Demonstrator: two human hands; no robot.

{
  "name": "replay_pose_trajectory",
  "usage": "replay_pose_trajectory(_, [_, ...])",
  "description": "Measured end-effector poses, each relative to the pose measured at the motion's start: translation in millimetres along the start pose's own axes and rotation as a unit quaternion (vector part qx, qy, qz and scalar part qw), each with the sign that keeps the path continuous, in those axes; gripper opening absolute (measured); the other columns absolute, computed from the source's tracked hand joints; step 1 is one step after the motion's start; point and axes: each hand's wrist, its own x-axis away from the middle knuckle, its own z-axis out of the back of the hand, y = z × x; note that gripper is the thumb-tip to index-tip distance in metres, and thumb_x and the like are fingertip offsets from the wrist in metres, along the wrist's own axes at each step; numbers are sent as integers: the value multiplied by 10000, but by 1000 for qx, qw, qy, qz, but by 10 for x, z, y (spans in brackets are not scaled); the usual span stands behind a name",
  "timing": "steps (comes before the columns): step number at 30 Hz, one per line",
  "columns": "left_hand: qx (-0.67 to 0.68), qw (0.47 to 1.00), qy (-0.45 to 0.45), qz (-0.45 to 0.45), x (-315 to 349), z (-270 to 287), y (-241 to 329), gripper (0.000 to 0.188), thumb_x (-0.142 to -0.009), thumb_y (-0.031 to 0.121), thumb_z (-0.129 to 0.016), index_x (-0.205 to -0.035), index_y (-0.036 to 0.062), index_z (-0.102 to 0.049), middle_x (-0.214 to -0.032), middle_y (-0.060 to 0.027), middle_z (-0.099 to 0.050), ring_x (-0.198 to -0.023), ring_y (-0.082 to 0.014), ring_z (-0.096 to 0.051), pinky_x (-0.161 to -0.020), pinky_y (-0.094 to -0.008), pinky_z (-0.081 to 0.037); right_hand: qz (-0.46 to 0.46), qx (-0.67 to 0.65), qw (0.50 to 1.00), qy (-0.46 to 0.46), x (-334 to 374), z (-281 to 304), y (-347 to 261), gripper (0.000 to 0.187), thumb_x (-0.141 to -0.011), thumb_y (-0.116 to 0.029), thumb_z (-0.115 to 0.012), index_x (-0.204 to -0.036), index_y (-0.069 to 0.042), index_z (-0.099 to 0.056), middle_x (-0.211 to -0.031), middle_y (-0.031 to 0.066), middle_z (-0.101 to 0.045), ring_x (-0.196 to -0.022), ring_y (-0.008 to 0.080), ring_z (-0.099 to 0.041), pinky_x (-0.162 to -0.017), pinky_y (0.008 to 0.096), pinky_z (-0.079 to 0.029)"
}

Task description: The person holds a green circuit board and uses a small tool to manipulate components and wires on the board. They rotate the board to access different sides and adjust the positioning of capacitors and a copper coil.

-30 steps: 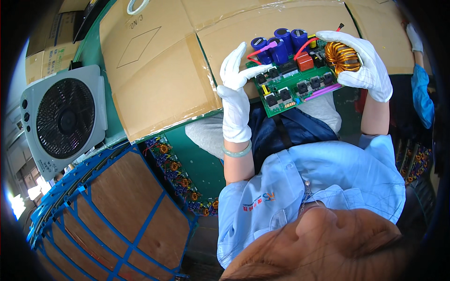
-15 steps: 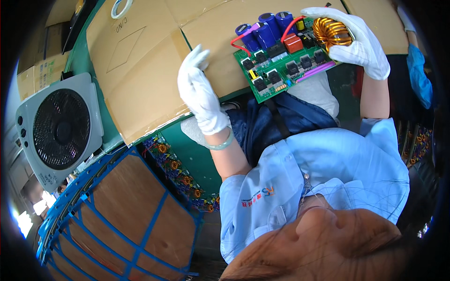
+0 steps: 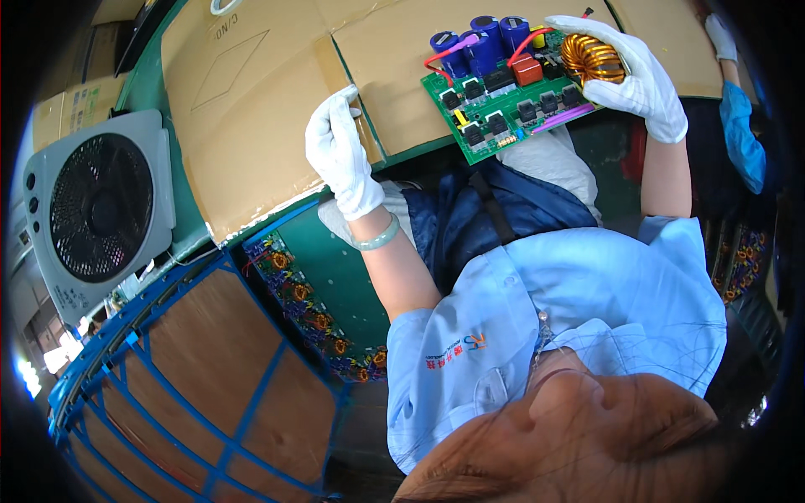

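Note:
A green circuit board [image 3: 495, 132] tilts over the near edge of the cardboard. My right hand [image 3: 646, 80], in a white glove, grips its right end around the copper-wound coil [image 3: 592, 59]. The board carries blue capacitors [image 3: 480, 54], an orange-red block [image 3: 527, 70], black components, red wires and a purple strip [image 3: 563, 117]. My left hand [image 3: 340, 155], also white-gloved, is raised over the cardboard to the left, apart from the board. Its fingers are loosely bent, a gap shows between fingertip and thumb, and nothing visible is in it.
Flattened cardboard [image 3: 251, 126] covers the green table, with a tape roll [image 3: 225, 6] at its far edge. A grey fan [image 3: 102, 205] stands left. Below are a blue-framed rack [image 3: 243, 394] and several coil-bearing boards [image 3: 319, 318]. Another person's blue sleeve [image 3: 742, 138] shows far right.
My left hand has shifted slightly left and its fingers have bent inward. The board has risen a little in the picture, still in my right hand. The whole view has shifted slightly.

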Motion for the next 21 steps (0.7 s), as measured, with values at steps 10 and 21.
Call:
replay_pose_trajectory(10, [-57, 998, -4, -18, -94, 12, 43, 248, -1010, 178, -619, -1007, -31, -752, -881, -77, -729, -758, -113, -610, -710, -254, -492, 90, 102, 988, 77, 135, -252, -45, 594, -799, -221, -805, -1353, -104, -627, -1262, 122, -698, -1067, 274, -717, -976, 340, -551])
replay_pose_trajectory(21, [-61, 998, -9, -28, -90, 44, -13, 252, -1000, 187, -632, -989, -32, -757, -875, -74, -734, -749, -121, -623, -716, -262, -504, 82, 90, 978, 169, 357, -648, 110, 536, -819, -161, -814, -1300, -40, -610, -1291, 108, -684, -1119, 259, -704, -964, 321, -557])
